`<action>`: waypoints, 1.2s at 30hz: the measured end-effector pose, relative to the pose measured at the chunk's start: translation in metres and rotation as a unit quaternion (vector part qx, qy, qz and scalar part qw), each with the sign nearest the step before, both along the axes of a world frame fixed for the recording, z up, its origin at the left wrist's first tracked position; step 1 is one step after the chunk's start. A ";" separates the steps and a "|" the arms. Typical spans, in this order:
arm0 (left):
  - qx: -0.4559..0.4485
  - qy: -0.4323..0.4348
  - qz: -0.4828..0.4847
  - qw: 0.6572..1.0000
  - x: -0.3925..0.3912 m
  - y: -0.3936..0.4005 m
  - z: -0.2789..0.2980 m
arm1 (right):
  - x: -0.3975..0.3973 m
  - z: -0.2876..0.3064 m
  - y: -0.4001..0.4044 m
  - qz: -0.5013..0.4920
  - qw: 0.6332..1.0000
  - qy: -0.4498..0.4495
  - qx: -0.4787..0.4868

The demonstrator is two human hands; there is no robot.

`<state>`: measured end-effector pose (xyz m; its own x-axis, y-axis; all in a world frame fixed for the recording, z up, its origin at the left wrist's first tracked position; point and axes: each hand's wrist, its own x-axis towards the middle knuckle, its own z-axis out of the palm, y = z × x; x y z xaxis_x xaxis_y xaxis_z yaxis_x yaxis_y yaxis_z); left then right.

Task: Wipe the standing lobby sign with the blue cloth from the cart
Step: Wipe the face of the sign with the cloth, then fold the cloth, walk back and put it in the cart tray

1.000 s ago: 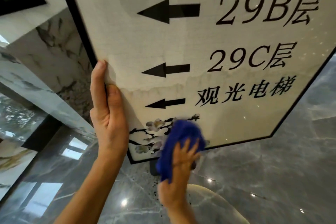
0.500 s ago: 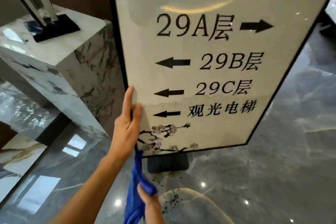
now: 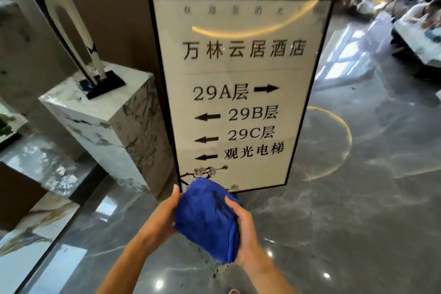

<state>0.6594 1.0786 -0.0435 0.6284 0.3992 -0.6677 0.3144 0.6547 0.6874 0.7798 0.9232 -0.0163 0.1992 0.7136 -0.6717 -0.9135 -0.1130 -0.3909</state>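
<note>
The standing lobby sign (image 3: 238, 71) rises upright ahead of me, cream-faced with a black frame, black lettering and arrows, and a flower sprig at its lower left. Below it I hold the bunched blue cloth (image 3: 206, 218) between both hands, off the sign's face. My left hand (image 3: 164, 213) cups the cloth's left side. My right hand (image 3: 243, 234) grips its right side and lower fold. The cloth hides the sign's bottom-left corner and its base.
A white marble pedestal (image 3: 95, 117) carrying a black-and-white sculpture (image 3: 71, 31) stands close to the sign's left. Glossy grey marble floor (image 3: 346, 210) spreads right and toward me. Blurred furniture (image 3: 417, 31) sits at the far right. A dark wall is behind the sign.
I have drawn back from the sign, so its whole face shows. My left hand left the sign's left edge and joined the right hand on the cloth, which came off the sign.
</note>
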 end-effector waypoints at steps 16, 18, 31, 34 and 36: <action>0.171 -0.069 0.072 0.980 0.049 -0.009 0.118 | 0.091 0.097 -0.018 0.117 0.958 -0.247 0.082; 0.167 -0.091 0.078 0.979 0.049 -0.007 0.124 | 0.098 0.101 -0.019 0.116 0.948 -0.293 0.047; 0.251 -0.165 0.027 0.953 0.056 -0.001 0.164 | 0.111 0.156 -0.017 0.074 0.797 -0.600 -0.013; 0.317 -0.128 -0.004 0.940 0.057 0.000 0.172 | 0.117 0.158 -0.017 0.077 0.768 -0.635 -0.029; 0.347 -0.099 -0.024 0.932 0.058 0.000 0.177 | 0.120 0.159 -0.017 0.076 0.755 -0.650 -0.029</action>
<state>0.7178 1.0781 0.1333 0.7408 0.6597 -0.1267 0.1531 0.0179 0.9881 0.9002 0.9063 0.1423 0.6366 0.7711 -0.0091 0.2641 -0.2291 -0.9369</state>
